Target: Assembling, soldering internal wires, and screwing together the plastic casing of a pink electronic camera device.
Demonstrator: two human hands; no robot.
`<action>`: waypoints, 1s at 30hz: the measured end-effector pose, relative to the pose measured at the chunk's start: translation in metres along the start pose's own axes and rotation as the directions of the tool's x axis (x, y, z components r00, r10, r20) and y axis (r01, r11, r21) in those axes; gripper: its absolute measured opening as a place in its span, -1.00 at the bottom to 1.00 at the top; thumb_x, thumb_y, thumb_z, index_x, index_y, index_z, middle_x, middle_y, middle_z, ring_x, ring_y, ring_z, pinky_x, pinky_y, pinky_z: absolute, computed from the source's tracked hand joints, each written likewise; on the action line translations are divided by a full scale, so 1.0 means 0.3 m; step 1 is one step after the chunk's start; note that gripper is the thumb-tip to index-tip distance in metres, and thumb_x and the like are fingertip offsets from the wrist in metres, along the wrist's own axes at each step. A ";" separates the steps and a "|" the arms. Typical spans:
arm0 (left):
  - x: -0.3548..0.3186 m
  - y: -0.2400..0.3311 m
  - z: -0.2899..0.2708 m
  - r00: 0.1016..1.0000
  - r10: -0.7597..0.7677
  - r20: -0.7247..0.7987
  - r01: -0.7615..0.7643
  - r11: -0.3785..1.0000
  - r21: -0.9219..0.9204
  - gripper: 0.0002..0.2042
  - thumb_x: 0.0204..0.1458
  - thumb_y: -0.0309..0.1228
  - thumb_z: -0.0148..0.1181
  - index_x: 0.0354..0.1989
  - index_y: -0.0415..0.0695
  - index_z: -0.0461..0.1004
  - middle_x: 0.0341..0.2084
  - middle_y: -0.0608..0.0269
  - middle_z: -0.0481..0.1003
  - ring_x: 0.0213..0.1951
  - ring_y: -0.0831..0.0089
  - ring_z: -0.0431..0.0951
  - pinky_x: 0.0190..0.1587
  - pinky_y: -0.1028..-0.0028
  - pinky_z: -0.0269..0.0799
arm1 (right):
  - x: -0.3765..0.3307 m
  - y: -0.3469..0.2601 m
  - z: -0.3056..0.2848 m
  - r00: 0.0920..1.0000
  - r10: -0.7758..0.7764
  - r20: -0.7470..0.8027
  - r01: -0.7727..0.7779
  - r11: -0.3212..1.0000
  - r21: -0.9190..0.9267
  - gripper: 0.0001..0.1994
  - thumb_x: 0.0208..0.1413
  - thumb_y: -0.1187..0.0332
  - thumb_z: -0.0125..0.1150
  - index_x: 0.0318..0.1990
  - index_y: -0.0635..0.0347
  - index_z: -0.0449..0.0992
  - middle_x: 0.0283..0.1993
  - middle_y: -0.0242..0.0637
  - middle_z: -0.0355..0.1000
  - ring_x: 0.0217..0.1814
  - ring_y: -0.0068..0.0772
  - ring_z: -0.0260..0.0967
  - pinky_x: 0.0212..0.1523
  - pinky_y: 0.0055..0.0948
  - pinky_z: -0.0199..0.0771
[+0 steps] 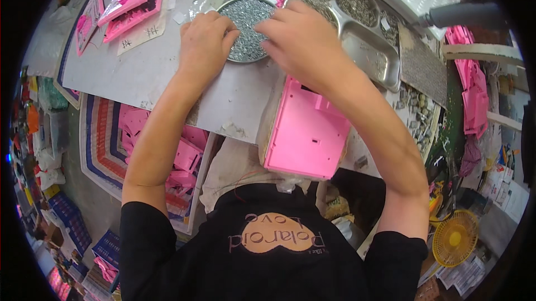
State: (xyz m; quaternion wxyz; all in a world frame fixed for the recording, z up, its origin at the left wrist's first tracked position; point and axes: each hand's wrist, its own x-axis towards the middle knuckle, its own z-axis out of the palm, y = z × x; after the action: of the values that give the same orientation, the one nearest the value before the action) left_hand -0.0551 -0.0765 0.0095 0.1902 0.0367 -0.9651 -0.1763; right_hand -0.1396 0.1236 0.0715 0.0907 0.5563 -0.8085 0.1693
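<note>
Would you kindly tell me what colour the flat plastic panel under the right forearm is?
Bright pink plastic panel, shown clearly in the head view.

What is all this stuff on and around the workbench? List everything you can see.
Round dish of small screws: one, silver, top centre of the bench, under both hands.
Compartment tray: one, steel, right of the dish, holding more small metal parts.
Plastic housing: one, pink, near bench edge below the right hand.
Flat pink parts: several, bench's top left.
Pink housings: many, in a bin lower left.
Fan: one, yellow, lower right.
Left hand: on the dish's left rim.
Right hand: over the dish's right side.
</note>
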 end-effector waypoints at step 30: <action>-0.208 0.240 -0.080 0.822 -0.171 0.543 0.551 0.478 -0.684 -0.88 0.17 -0.47 0.33 -0.33 -0.27 0.59 -0.49 0.36 0.58 -0.48 0.66 0.47 -0.41 0.58 0.37 | -0.440 0.098 -0.209 0.856 0.428 0.291 -0.497 0.836 0.232 -0.87 0.05 0.34 0.32 -0.34 0.14 0.74 -0.34 -0.29 0.59 -0.16 -0.12 0.42 -0.11 -0.23 0.46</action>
State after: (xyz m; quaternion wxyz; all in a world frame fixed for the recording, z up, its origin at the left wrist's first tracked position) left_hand 0.0114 -0.0083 0.0337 -0.0602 0.1151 -0.7550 -0.6427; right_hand -0.1214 0.2712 0.0804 -0.1314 0.3658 -0.8891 0.2417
